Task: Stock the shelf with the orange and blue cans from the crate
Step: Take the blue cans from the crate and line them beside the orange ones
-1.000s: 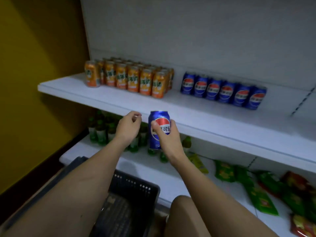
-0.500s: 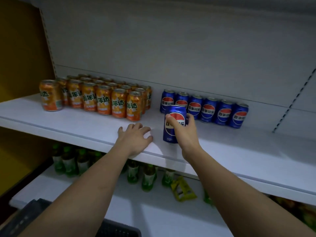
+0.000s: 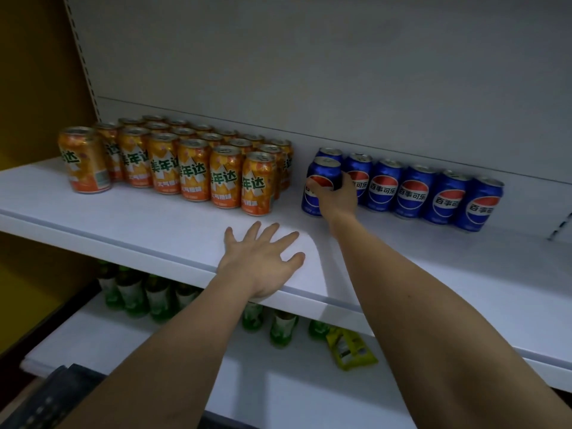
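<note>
Yellow side wall (image 3: 34,88), far left, behind the perforated metal upright (image 3: 81,57); grey back panel (image 3: 309,57) above the stock.

White upper shelf board (image 3: 123,230); bears all cans listed below.

Block of orange printed drink cans (image 3: 192,168), left half of the board, upright, several rows deep, the leftmost front can standing slightly apart from the rest; judged the finished part of the orange stock, though whether more remain cannot be told.

Left hand (image 3: 263,264), palm down on the near edge of the board, fingers straight and spread, holding nothing; judged a brace.

Blue cola can with red and white roundel (image 3: 322,184), in front of the left end of the blue row, upright, base at or just above the board (contact not discernible); right hand (image 3: 337,199) wrapped round its right side, fingers curled on the body; judged the placing step, release not yet made.

Single back row of blue cola cans (image 3: 433,193), six, upright, touching side to side, right of the orange block with a bare gap between; the held can starts a second, nearer row, so the blue stock looks far less complete than the orange.

White lower shelf (image 3: 278,397); green glass bottles (image 3: 148,292) at the left under the upper board, a yellow-green snack packet (image 3: 349,351) lying right of them.

Dark plastic crate (image 3: 52,394), corner only, near left; contents hidden, so the number of cans left cannot be told.
</note>
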### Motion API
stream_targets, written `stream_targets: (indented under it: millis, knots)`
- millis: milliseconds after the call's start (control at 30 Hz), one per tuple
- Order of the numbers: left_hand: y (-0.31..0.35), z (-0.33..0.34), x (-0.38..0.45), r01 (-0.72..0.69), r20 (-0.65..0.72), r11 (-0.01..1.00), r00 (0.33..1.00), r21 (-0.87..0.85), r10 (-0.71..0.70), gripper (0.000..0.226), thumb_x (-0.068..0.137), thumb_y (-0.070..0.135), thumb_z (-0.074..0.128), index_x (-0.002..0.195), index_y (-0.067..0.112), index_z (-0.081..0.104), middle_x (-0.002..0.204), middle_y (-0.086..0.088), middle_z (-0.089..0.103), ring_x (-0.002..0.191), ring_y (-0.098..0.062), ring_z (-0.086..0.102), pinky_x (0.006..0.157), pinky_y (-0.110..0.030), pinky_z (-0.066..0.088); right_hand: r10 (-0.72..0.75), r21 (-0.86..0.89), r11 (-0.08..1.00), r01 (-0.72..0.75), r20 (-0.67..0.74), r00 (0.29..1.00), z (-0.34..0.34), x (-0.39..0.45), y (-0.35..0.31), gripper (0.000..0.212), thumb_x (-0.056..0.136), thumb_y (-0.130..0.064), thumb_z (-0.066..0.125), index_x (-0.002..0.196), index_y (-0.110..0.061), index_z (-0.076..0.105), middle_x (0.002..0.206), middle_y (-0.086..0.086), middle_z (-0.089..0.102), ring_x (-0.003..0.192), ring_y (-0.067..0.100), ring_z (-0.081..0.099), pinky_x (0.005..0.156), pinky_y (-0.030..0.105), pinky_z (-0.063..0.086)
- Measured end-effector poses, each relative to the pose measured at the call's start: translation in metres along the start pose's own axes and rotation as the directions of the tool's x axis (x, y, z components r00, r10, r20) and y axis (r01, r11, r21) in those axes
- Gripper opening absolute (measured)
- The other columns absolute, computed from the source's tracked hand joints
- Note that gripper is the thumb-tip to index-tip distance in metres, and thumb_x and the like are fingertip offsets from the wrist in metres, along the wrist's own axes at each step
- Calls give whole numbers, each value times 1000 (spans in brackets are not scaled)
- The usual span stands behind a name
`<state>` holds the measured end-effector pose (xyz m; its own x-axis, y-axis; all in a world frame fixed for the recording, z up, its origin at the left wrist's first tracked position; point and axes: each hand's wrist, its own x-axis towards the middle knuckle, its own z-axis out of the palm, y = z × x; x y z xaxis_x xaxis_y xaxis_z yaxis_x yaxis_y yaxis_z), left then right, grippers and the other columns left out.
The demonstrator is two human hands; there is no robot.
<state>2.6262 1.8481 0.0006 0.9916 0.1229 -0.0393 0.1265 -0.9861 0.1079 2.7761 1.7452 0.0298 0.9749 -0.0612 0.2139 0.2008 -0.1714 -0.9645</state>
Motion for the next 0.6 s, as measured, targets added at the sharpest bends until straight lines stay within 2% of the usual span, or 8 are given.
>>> stream_targets:
  millis: [67, 233, 367, 467, 600]
  knots:
    - [0, 0, 0, 2, -3, 1000, 1000, 0, -2, 59, 94, 67, 10, 151, 52, 2, 164, 11, -3, 151, -19, -5, 115, -62, -4, -27, -38, 999, 26, -19, 999, 4, 9, 6, 64, 79, -32, 78, 135, -17, 51, 135, 3, 58, 122, 23, 55, 104, 40, 46]
    - [0, 1, 1, 1, -2, 1000, 1000, -1, -1, 59, 95, 66, 11, 151, 51, 3, 164, 11, -3, 151, -20, -6, 115, -62, -4, -68, -98, 993, 65, -28, 997, 10, 18, 16, 68, 81, -36, 77, 137, -14, 47, 137, 4, 55, 123, 23, 54, 101, 35, 45]
    - [0, 1, 1, 5, -13, 1000, 1000, -6, -5, 59, 95, 66, 12, 151, 52, 4, 164, 11, -2, 151, -19, -5, 115, -62, -4, -75, -112, 991, 69, -52, 996, 14, 16, 20, 71, 82, -39, 75, 140, -14, 44, 142, 5, 52, 129, 25, 50, 106, 42, 43]
    - [-1, 1, 1, 6, -20, 1000, 1000, -14, -6, 59, 94, 67, 13, 151, 51, 7, 164, 11, 0, 151, -19, -3, 115, -62, -3, -18, -129, 992, 15, -24, 1000, 12, 14, 22, 71, 84, -36, 75, 142, -11, 42, 142, 7, 51, 130, 26, 50, 106, 38, 42]
    - [-2, 1, 0, 2, -50, 999, 999, -44, -4, 59, 93, 68, 17, 150, 52, 13, 164, 12, 5, 150, -18, 1, 116, -60, -1, 118, -175, 978, -111, 32, 992, 0, 4, 19, 63, 85, -22, 75, 137, -5, 46, 139, 12, 55, 125, 29, 54, 99, 34, 45]
